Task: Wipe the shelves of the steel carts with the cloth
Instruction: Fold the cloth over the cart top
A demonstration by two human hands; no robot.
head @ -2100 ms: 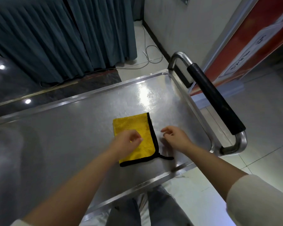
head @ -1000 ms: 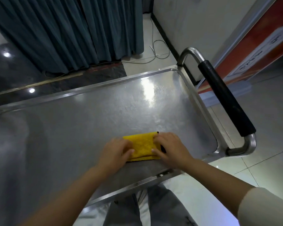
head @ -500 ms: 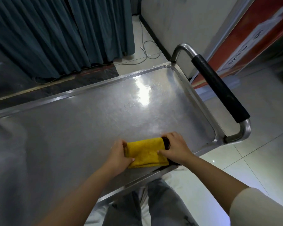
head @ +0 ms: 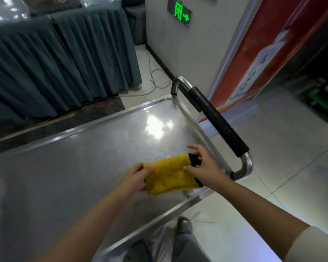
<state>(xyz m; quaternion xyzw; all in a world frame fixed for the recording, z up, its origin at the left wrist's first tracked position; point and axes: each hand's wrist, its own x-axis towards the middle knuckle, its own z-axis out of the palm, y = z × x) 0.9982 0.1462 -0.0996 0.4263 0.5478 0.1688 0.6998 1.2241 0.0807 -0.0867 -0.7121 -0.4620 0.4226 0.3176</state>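
Left hand (head: 135, 175) pinches folded cloth (head: 171, 173) edge, right hand (head: 203, 167) grips other end above shelf (head: 74, 157). Risk: loose fold unravels, cloth slips off near rim.

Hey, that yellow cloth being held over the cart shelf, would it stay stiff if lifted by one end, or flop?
The yellow cloth would probably flop: it already sags and creases between the left hand and right hand. It looks light, since fingertip grips carry it. Its plush face likely slides easily over the smooth steel shelf.
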